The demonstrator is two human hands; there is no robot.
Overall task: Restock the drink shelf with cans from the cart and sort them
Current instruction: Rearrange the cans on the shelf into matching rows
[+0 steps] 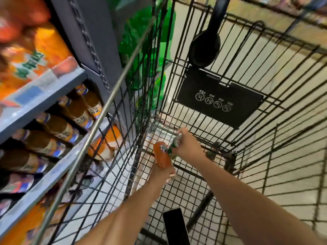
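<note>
Both my arms reach down into a black wire cart (194,190). My left hand (161,172) grips an orange can (161,155) from below, just above the cart's floor. My right hand (187,145) holds a green can (174,145) next to it, the two cans touching. To the left stands the drink shelf (44,101) with rows of brown bottles (60,128) and orange packs (26,64). An orange can (108,144) lies on a lower shelf, seen through the cart's side.
A black phone (175,227) lies on the cart floor near me. The cart's folded child seat flap (219,103) and black handle part (205,48) are at the far end. Green bottles (139,48) stand beyond the cart's left side. Pale floor tiles (297,112) show to the right.
</note>
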